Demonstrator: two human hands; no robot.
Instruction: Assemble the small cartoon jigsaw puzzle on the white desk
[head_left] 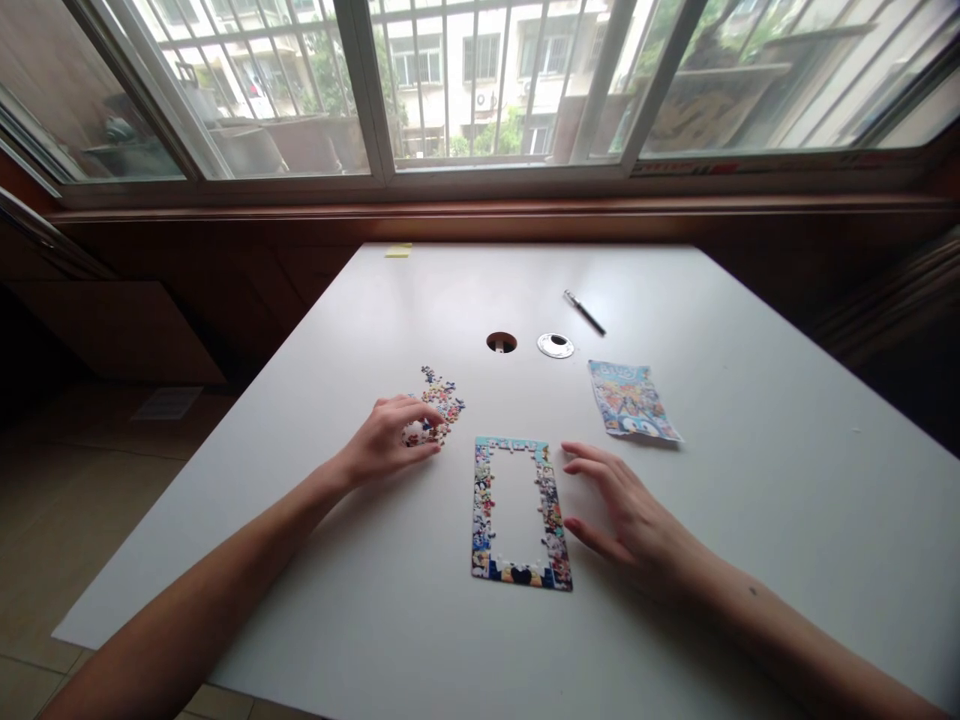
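Loose puzzle pieces (440, 398) lie in a small heap on the white bench (750, 500), just left of and beyond the far left corner of the puzzle frame (482, 510), whose long axis runs straight away from the person. The left hand (386, 442) sits on the heap's near edge, its fingers (421, 410) curled close over the pieces; whether they pinch one cannot be told. The right hand (630, 512) rests spread and empty just beside the frame's right border, well apart from the heap.
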